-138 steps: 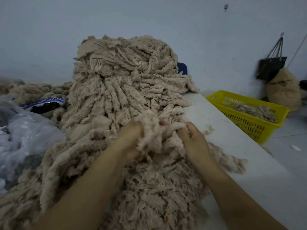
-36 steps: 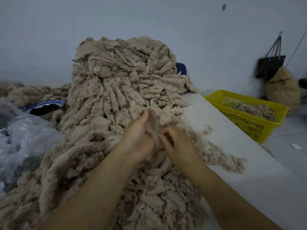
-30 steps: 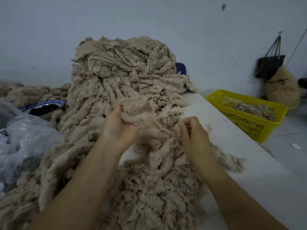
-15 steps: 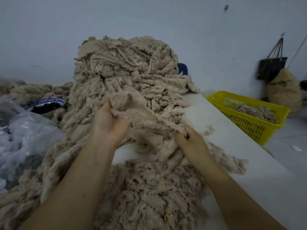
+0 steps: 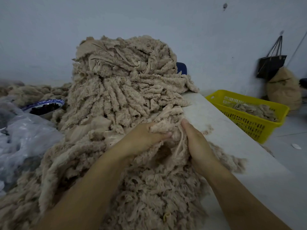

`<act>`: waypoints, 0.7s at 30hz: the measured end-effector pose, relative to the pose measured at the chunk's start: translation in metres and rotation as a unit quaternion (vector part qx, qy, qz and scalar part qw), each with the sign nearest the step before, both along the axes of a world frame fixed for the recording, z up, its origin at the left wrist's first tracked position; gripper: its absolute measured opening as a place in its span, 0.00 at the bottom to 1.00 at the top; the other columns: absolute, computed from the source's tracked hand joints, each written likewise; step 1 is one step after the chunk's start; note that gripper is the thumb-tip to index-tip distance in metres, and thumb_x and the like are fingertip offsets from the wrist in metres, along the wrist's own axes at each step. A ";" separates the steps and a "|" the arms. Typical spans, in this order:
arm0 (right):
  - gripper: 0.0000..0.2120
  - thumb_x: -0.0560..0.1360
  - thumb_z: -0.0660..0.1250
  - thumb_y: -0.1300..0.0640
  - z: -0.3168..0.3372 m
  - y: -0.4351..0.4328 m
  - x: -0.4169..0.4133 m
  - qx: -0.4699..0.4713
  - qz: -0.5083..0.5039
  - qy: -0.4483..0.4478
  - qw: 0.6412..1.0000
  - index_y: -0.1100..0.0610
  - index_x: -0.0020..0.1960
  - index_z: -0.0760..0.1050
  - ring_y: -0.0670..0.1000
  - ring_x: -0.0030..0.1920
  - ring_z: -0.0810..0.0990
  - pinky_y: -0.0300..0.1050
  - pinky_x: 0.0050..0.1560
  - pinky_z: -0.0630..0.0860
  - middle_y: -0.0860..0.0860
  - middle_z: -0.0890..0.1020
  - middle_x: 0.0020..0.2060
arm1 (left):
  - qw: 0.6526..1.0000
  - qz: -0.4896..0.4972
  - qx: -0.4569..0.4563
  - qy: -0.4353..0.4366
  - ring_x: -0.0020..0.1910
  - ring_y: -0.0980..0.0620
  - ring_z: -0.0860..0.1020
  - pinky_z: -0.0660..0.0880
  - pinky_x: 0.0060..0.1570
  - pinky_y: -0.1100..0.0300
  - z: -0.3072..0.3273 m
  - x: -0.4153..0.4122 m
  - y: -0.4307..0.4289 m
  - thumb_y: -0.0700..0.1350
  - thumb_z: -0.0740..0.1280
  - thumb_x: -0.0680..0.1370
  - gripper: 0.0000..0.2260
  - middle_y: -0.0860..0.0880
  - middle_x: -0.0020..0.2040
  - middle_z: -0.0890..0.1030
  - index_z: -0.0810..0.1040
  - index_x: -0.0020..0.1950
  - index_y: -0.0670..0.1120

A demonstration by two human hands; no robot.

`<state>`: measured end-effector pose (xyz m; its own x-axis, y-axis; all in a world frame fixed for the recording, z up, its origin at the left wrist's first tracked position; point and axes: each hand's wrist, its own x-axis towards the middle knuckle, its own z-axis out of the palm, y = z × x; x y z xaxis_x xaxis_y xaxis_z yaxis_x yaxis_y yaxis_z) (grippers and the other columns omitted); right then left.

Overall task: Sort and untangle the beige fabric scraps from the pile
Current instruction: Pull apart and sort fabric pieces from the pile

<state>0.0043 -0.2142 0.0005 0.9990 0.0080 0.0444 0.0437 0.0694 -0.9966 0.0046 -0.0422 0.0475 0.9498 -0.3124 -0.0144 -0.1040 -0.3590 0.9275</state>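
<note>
Beige fabric scraps (image 5: 126, 90) lie heaped in a tall, shaggy pile on a white table (image 5: 232, 146), spilling toward the viewer. At the pile's near edge the left hand (image 5: 142, 138) curls fingers and thumb round one fluffy clump (image 5: 167, 123). The right hand (image 5: 197, 145), just beside it, appears to grip the same clump, though its fingers are buried. A yellow basket (image 5: 249, 120) holding more scraps sits to the right.

Left hand (image 5: 142, 138) beside right hand (image 5: 197, 144), fingers (image 5: 186, 124) curled
</note>
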 end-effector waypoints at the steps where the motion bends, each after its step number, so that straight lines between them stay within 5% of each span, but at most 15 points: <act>1: 0.20 0.76 0.58 0.32 0.000 -0.001 0.001 0.000 -0.002 -0.002 1.000 0.41 0.55 0.82 0.43 0.57 0.80 0.44 0.61 0.73 0.44 0.83 0.47 | 0.999 0.007 -0.030 0.016 0.45 0.67 0.82 0.74 0.44 0.70 0.001 0.000 0.002 0.55 0.75 0.72 0.09 0.62 0.47 0.85 0.84 0.49 0.56; 3: 0.16 0.79 0.57 0.35 -0.001 -0.003 0.002 -0.007 -0.011 -0.003 1.000 0.38 0.48 0.82 0.38 0.50 0.82 0.40 0.53 0.74 0.40 0.85 0.45 | 0.996 0.009 -0.084 0.038 0.45 0.62 0.84 0.75 0.42 0.68 0.004 -0.002 0.005 0.58 0.75 0.67 0.13 0.58 0.47 0.86 0.86 0.47 0.55; 6: 0.21 0.78 0.58 0.34 0.002 -0.001 0.000 0.000 -0.024 0.003 1.000 0.43 0.56 0.83 0.43 0.54 0.83 0.50 0.59 0.77 0.43 0.85 0.52 | 0.988 0.009 -0.148 0.047 0.42 0.61 0.84 0.76 0.36 0.73 0.006 -0.002 0.008 0.59 0.75 0.63 0.08 0.57 0.43 0.87 0.87 0.40 0.60; 8: 0.27 0.75 0.59 0.31 0.003 0.000 -0.001 0.011 -0.019 -0.001 1.000 0.48 0.59 0.82 0.48 0.55 0.84 0.54 0.63 0.77 0.48 0.86 0.53 | 0.980 0.026 -0.182 0.077 0.41 0.55 0.85 0.79 0.41 0.67 0.003 0.000 0.012 0.56 0.79 0.63 0.07 0.52 0.41 0.87 0.88 0.38 0.56; 12: 0.32 0.69 0.63 0.27 0.002 0.003 -0.002 0.023 -0.011 -0.024 0.999 0.50 0.57 0.83 0.52 0.55 0.85 0.56 0.63 0.77 0.51 0.86 0.52 | 0.913 0.026 -0.359 0.194 0.29 0.50 0.82 0.78 0.32 0.62 -0.004 0.004 0.016 0.47 0.73 0.67 0.07 0.47 0.31 0.83 0.84 0.29 0.46; 14: 0.29 0.69 0.63 0.28 0.002 0.001 0.000 0.042 -0.003 -0.028 0.999 0.53 0.49 0.85 0.51 0.48 0.85 0.51 0.54 0.79 0.51 0.87 0.46 | 0.879 0.021 -0.428 0.208 0.30 0.51 0.82 0.79 0.33 0.61 -0.006 0.009 0.019 0.46 0.73 0.66 0.06 0.47 0.32 0.82 0.83 0.31 0.46; 16: 0.28 0.72 0.61 0.31 0.001 -0.005 0.003 0.058 -0.017 -0.040 0.997 0.55 0.30 0.72 0.47 0.29 0.74 0.46 0.35 0.69 0.50 0.74 0.27 | 0.856 0.012 -0.481 0.186 0.35 0.51 0.82 0.81 0.40 0.59 -0.007 0.015 0.025 0.45 0.74 0.67 0.05 0.47 0.35 0.82 0.81 0.35 0.44; 18: 0.27 0.77 0.58 0.34 -0.001 -0.011 0.006 0.020 -0.038 -0.053 0.998 0.51 0.28 0.61 0.47 0.26 0.59 0.46 0.31 0.57 0.48 0.61 0.25 | 0.856 0.028 -0.488 0.166 0.38 0.50 0.82 0.81 0.43 0.57 -0.006 0.017 0.027 0.44 0.73 0.68 0.04 0.46 0.37 0.81 0.80 0.37 0.44; 21: 0.26 0.81 0.57 0.38 -0.005 -0.008 0.008 -0.028 -0.072 -0.056 0.995 0.47 0.27 0.65 0.46 0.25 0.60 0.40 0.28 0.60 0.45 0.62 0.24 | 0.861 0.062 -0.469 0.185 0.31 0.51 0.81 0.81 0.35 0.57 -0.007 0.016 0.020 0.41 0.71 0.70 0.06 0.48 0.32 0.80 0.80 0.32 0.46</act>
